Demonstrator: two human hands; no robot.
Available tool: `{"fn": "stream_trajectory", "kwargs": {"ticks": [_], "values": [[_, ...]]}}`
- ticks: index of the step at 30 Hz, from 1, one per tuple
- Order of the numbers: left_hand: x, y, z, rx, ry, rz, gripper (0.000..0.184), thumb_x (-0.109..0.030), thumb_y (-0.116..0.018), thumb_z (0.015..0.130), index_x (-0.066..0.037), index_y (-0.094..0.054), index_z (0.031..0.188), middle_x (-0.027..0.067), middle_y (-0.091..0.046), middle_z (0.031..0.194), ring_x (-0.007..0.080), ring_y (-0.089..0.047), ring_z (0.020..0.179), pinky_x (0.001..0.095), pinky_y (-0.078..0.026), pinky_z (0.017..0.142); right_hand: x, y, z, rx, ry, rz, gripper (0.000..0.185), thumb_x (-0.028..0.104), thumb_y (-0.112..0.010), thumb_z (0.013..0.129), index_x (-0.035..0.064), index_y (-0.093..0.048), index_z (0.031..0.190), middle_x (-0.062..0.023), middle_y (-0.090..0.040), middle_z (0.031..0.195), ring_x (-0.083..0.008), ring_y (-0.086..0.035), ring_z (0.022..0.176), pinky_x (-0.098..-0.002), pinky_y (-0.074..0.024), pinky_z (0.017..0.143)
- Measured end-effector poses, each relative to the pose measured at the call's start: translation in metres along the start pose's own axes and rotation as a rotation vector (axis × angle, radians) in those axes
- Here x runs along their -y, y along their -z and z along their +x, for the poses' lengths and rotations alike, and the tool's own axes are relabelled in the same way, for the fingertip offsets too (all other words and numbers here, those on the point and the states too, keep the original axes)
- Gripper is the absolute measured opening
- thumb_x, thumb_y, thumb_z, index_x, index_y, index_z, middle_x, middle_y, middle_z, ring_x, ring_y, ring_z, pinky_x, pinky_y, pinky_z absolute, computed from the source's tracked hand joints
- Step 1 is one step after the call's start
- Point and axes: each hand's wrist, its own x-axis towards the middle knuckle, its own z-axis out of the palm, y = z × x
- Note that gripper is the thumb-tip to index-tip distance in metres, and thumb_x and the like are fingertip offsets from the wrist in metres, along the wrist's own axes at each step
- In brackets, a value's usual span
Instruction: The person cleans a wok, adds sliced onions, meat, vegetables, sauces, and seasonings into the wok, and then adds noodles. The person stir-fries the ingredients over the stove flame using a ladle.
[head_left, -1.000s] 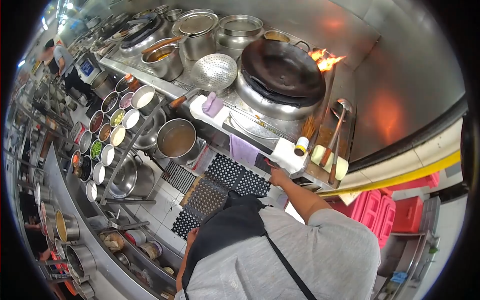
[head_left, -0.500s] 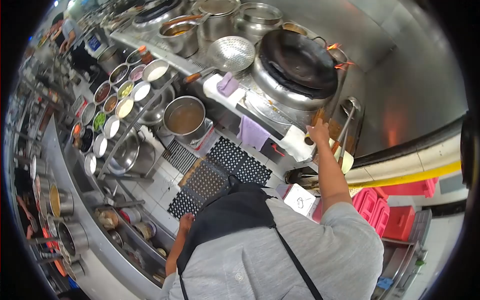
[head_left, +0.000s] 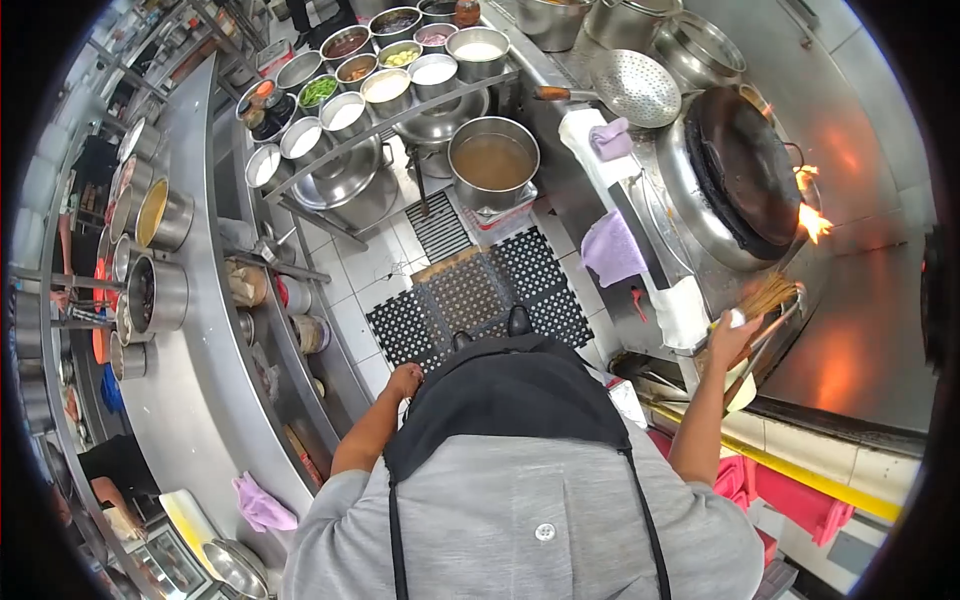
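Observation:
My right hand (head_left: 733,338) reaches over the edge of the stove at the right, with its fingers closed around a straw-coloured wok brush (head_left: 768,294). The bristles point away from me, and most of the handle is hidden by the hand. Just beyond the brush, a blackened wok (head_left: 745,170) sits tilted on the round burner ring, and flames (head_left: 813,222) rise at its right edge. Beside my right wrist lies a ladle (head_left: 783,325), partly covered. My left hand (head_left: 404,381) hangs low by my waist, fingers curled, with nothing visible in it.
A pot of brown liquid (head_left: 493,160) stands ahead, above the perforated floor mat (head_left: 470,300). A perforated strainer (head_left: 636,88) rests on the stove. Ingredient tins (head_left: 387,90) fill the rack. A long steel counter (head_left: 200,340) runs along the left. Purple cloths (head_left: 612,248) hang at the stove edge.
The view has turned, so the stove and wok now lie farther right. My right hand stays with the wok brush by the stove edge. The flames beside the wok look larger.

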Motion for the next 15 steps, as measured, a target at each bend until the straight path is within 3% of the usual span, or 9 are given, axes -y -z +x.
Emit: {"fn": "stream_trajectory", "kwargs": {"ticks": [2,4,6,7,10,12,14,15], "values": [[-0.002,0.003,-0.005,0.061,0.081,-0.016,0.022,-0.020,-0.053,0.084,-0.005,-0.067,0.092,0.0166,-0.069,0.088,0.0310,-0.066,0.086,0.0371,-0.051,0.078,-0.044,-0.028,-0.023,0.158,0.145,-0.073,0.079,0.021,-0.061,0.084,-0.0071,-0.021,0.145,-0.0292,-0.035,0.144,-0.0385,-0.036,0.135,-0.0367,-0.0291,0.110],[0.010,-0.003,0.004,0.061,0.062,-0.013,0.021,-0.020,-0.052,0.085,-0.004,-0.066,0.089,0.0155,-0.069,0.085,0.0310,-0.066,0.082,0.0364,-0.051,0.075,-0.024,-0.018,-0.034,0.462,-0.214,-0.076,0.076,0.022,-0.059,0.085,-0.0062,-0.022,0.146,-0.0301,-0.036,0.143,-0.0392,-0.037,0.134,-0.0369,-0.0294,0.110],[0.025,-0.012,0.028,0.117,0.089,-0.141,0.021,-0.019,-0.052,0.085,-0.004,-0.066,0.090,0.0151,-0.069,0.086,0.0308,-0.066,0.083,0.0363,-0.051,0.076,-0.006,-0.002,-0.034,0.437,-0.227,-0.031,0.077,0.023,-0.059,0.085,-0.0057,-0.022,0.146,-0.0308,-0.036,0.143,-0.0399,-0.038,0.133,-0.0370,-0.0300,0.109],[0.022,-0.009,0.029,0.170,0.131,-0.264,0.021,-0.018,-0.052,0.085,-0.004,-0.066,0.092,0.0147,-0.069,0.087,0.0305,-0.066,0.084,0.0362,-0.051,0.077,0.000,0.001,-0.037,0.304,-0.135,0.021,0.077,0.022,-0.059,0.084,-0.0055,-0.022,0.146,-0.0318,-0.035,0.143,-0.0410,-0.037,0.133,-0.0382,-0.0294,0.110],[0.002,0.001,0.039,0.110,0.057,-0.110,0.020,-0.016,-0.054,0.086,-0.003,-0.066,0.097,0.0139,-0.070,0.090,0.0285,-0.066,0.087,0.0358,-0.050,0.079,-0.002,-0.003,-0.054,0.103,0.021,0.032,0.077,0.023,-0.060,0.082,-0.0053,-0.025,0.145,-0.0322,-0.034,0.144,-0.0410,-0.036,0.134,-0.0389,-0.0280,0.111],[-0.021,0.009,0.036,0.065,0.061,-0.107,0.021,-0.017,-0.056,0.086,-0.003,-0.066,0.099,0.0138,-0.070,0.092,0.0282,-0.066,0.088,0.0357,-0.050,0.080,-0.030,-0.013,-0.048,0.427,-0.117,-0.049,0.077,0.023,-0.060,0.081,-0.0048,-0.026,0.145,-0.0302,-0.036,0.144,-0.0389,-0.038,0.133,-0.0376,-0.0278,0.111],[-0.036,0.013,0.033,0.014,0.068,-0.114,0.022,-0.017,-0.057,0.086,-0.003,-0.066,0.101,0.0138,-0.070,0.093,0.0279,-0.066,0.089,0.0356,-0.050,0.081,-0.027,-0.002,-0.027,0.414,-0.412,0.194,0.074,0.021,-0.063,0.079,-0.0016,-0.032,0.143,-0.0229,-0.043,0.139,-0.0320,-0.043,0.128,-0.0354,-0.0328,0.106],[-0.039,0.014,0.030,-0.004,0.057,-0.154,0.024,-0.018,-0.059,0.086,-0.004,-0.067,0.103,0.0141,-0.070,0.094,0.0281,-0.066,0.090,0.0362,-0.050,0.081,-0.022,0.005,-0.019,0.332,-0.440,0.255,0.073,0.019,-0.066,0.078,-0.0010,-0.034,0.141,-0.0198,-0.046,0.135,-0.0304,-0.046,0.124,-0.0354,-0.0351,0.104]]}}
